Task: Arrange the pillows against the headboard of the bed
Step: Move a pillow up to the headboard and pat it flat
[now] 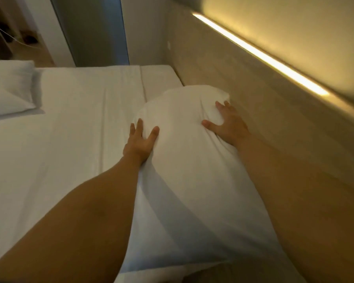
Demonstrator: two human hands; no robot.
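A long white pillow (184, 152) lies along the beige headboard (253, 94) on the right side of the bed (70, 129). My left hand (140, 142) grips its left edge, fingers spread and pressed into the fabric. My right hand (228, 123) presses on the pillow's right side, close to the headboard, fingers dug into the cover. Both bare forearms reach forward over the pillow's near half. A second white pillow (10, 88) lies flat at the far left of the bed, away from the headboard.
The bed is covered in a white sheet with a seam (143, 82) running down near the pillow. A lit strip light (260, 54) runs along the top of the headboard. Beyond the bed stand a grey door panel (94, 31) and a wooden floor (29, 43).
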